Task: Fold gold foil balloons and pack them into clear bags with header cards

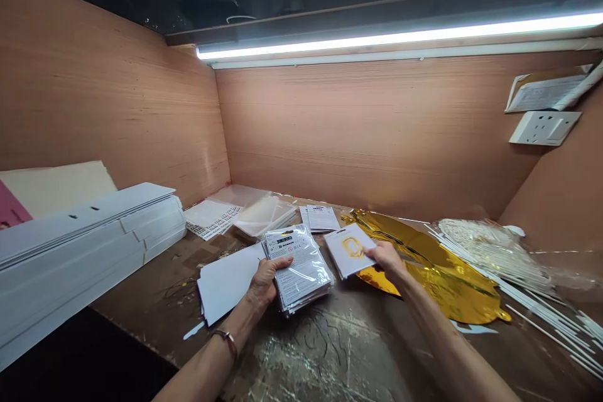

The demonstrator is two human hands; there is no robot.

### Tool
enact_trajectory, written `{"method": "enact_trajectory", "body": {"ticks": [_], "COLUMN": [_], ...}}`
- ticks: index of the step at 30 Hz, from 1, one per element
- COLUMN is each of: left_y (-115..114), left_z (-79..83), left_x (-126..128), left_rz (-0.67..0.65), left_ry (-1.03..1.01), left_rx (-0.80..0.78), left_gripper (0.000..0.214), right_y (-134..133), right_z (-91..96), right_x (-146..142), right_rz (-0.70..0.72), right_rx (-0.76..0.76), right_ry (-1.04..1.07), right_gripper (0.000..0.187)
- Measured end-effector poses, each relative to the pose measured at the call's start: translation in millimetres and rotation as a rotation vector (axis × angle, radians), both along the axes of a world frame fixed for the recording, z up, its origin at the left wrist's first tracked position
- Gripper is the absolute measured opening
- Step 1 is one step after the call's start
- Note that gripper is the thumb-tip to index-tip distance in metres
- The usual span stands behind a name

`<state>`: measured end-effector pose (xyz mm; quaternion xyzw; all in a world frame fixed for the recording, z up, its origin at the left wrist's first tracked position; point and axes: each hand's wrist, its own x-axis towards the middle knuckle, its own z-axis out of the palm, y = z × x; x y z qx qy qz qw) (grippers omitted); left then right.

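Note:
My left hand grips a stack of clear-bagged printed cards, thumb on top, the printed text side facing up. To the right, my right hand pinches the edge of a white card pack that shows a gold letter or number shape and a hang hole at its top. A small gap separates this pack from the stack. Under and beside my right forearm lies a gold foil balloon. White cards rest on the table left of the stack. Some fingers of both hands are hidden.
Long piles of folded white card line the left side. Clear plastic bags, a label sheet and printed cards lie toward the back. White sticks and a bag of white sticks occupy the right. Wooden panels enclose the table.

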<state>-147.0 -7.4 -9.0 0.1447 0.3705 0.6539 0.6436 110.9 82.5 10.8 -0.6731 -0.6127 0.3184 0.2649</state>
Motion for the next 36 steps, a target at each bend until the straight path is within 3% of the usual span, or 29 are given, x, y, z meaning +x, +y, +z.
{"method": "enact_trajectory", "body": {"ticks": [3,6,9,11,13,16,18,22,27,30,33,36], "left_y": [1,0,-6,-12,-18,-22,-18,-10,-24,-29,-19,-10], "left_z": [-0.7,-0.3,2.9,8.1,16.1,30.3,37.8,39.9,23.9,17.1,17.2,24.8], "left_x": [2,8,14,18,25,40,52,71,98,115,126,138], "left_rz": [-0.014,-0.001,-0.042,-0.088,-0.112,-0.188,-0.289,-0.449,-0.170,-0.065,-0.032,0.124], "left_ry": [0.022,0.018,0.033,0.073,0.120,0.204,0.310,0.621,0.711,0.649,0.626,0.601], "left_rx": [0.037,0.076,0.128,0.180,0.270,0.451,0.537,0.611,0.581,0.515,0.454,0.376], "left_gripper": [0.035,0.032,0.033,0.037,0.041,0.043,0.041,0.050,0.087,0.078,0.057,0.054], "right_y": [-9,-28,-47,-55,-58,-60,-63,-78,-95,-99,-102,-102], "right_z": [16.8,17.2,6.2,4.3,11.4,29.0,34.3,17.5,-20.4,-31.8,-22.6,4.3], "right_x": [-2,-34,-68,-75,-66,-35,-13,18,23,16,11,4], "right_rz": [0.057,0.130,0.138,0.128,0.178,0.435,0.536,0.280,0.164,0.107,0.107,-0.017], "right_rx": [0.039,0.044,0.065,0.096,0.134,0.111,0.069,0.189,0.369,0.524,0.590,0.752], "right_ry": [0.156,0.209,0.115,-0.013,-0.010,0.344,0.557,0.620,0.532,0.390,0.178,-0.188], "right_gripper": [0.021,0.019,0.023,0.031,0.043,0.061,0.058,0.045,0.039,0.032,0.028,0.022]}}
